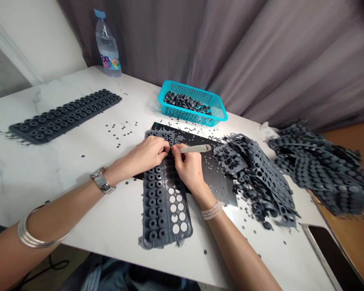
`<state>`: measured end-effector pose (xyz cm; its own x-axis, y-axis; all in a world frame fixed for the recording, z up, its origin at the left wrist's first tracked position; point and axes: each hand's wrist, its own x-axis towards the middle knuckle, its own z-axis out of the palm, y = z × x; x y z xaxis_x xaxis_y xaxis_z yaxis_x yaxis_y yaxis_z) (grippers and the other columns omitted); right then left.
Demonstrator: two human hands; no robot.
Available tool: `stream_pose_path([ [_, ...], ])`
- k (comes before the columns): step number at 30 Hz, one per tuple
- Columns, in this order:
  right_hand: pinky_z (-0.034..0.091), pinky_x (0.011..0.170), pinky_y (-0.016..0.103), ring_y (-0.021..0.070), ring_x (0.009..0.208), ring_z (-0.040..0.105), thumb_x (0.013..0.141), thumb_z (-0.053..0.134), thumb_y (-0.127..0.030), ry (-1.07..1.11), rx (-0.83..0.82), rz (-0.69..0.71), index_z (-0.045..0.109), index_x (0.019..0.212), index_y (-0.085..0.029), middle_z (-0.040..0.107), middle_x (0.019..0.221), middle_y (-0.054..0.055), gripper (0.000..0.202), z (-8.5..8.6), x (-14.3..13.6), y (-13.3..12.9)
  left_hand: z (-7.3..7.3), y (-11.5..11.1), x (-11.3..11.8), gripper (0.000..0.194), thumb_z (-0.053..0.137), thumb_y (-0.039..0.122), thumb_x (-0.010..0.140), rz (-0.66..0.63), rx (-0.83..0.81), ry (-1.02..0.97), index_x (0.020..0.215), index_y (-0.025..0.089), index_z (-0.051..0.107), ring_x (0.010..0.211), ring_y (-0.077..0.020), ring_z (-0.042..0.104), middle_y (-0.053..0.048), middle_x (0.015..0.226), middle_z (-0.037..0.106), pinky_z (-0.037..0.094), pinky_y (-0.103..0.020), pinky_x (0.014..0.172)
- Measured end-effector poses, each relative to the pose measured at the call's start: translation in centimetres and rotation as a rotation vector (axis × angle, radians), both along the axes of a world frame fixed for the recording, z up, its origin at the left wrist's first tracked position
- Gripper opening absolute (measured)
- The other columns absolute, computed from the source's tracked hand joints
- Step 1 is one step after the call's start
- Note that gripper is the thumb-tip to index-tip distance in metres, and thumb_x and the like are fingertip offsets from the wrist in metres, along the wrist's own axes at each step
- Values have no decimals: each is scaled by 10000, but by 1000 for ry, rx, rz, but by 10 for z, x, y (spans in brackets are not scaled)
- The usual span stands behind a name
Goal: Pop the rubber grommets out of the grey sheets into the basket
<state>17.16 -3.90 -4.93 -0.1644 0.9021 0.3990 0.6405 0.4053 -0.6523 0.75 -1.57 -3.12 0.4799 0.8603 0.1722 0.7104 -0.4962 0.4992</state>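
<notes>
A dark grey rubber sheet (166,202) lies in front of me, partly over a black board (220,178). Its left rows hold ringed pieces; several round holes at the lower right show the white table through them. My left hand (153,151) is closed at the sheet's upper part, fingertips pinched on something I cannot make out. Right beside it, my right hand (189,167) is closed around a pale-handled tool (197,148), whose tip is hidden between the hands.
Behind the sheet is a turquoise basket (194,117) of small black pieces. A second sheet (66,115) and a bottle (109,52) are at left. Punched sheets (269,173), loose pieces (261,206), more sheets (324,169) and a phone (333,254) are at right. Small discs are scattered about.
</notes>
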Motion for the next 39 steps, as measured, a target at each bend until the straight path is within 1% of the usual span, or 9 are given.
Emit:
stream_pose_path([
  [3,402,625,261,165,617,607,952,447,-292,4,-5,-4,681,807,-180,691,724,43,298,0,-1,1,9,0,-6,141,559,176,790,-33,-66,-122,715,182,678,621,-147,489,1,634,550,354,-290,641],
  [6,406,612,261,165,600,605,945,460,-303,49,-44,-11,695,823,-175,679,690,38,294,-1,0,2,18,-2,-15,80,646,207,767,17,-195,-327,784,164,712,667,-135,505,-9,725,593,371,-275,653],
  [10,451,591,253,157,594,612,937,483,-393,274,-142,-5,705,841,-174,673,696,29,326,-4,4,3,27,-1,-24,121,714,204,766,235,-525,-860,867,141,693,664,-95,486,-24,795,611,369,-219,588],
  [12,488,599,254,156,622,627,928,493,-431,455,-169,-20,700,835,-171,673,731,32,345,-5,6,3,27,2,-26,94,728,142,752,270,-724,-1097,826,117,676,628,-72,469,-44,807,612,344,-187,517],
  [15,522,606,261,149,625,625,904,527,-450,652,-173,-75,689,815,-167,659,727,28,339,-7,9,6,24,6,-27,53,707,64,753,253,-958,-1294,757,83,659,597,-56,466,-90,833,627,346,-157,466],
  [18,531,596,264,141,605,614,880,559,-458,742,-179,-107,682,809,-162,649,702,24,329,-8,11,9,23,6,-25,48,629,40,813,261,-1090,-1387,809,54,674,570,-51,457,-126,849,631,371,-141,450],
  [30,525,597,268,131,590,609,895,543,-445,670,-180,-128,679,815,-150,652,709,29,334,-8,11,8,24,5,-24,204,498,8,851,277,-1254,-1638,943,-38,673,671,-127,557,-166,820,579,499,-177,521],
  [34,522,598,271,137,590,614,898,539,-444,638,-179,-132,679,818,-152,649,698,28,334,-8,11,8,24,4,-24,266,521,-48,812,259,-1186,-1623,1029,-61,672,756,-147,606,-178,854,626,544,-177,626],
  [39,521,598,275,143,589,613,897,538,-446,637,-176,-135,679,826,-157,650,701,27,329,-8,11,8,27,1,-21,306,557,-23,820,210,-1096,-1556,1095,-11,693,891,-170,641,-186,998,682,553,-220,783],
])
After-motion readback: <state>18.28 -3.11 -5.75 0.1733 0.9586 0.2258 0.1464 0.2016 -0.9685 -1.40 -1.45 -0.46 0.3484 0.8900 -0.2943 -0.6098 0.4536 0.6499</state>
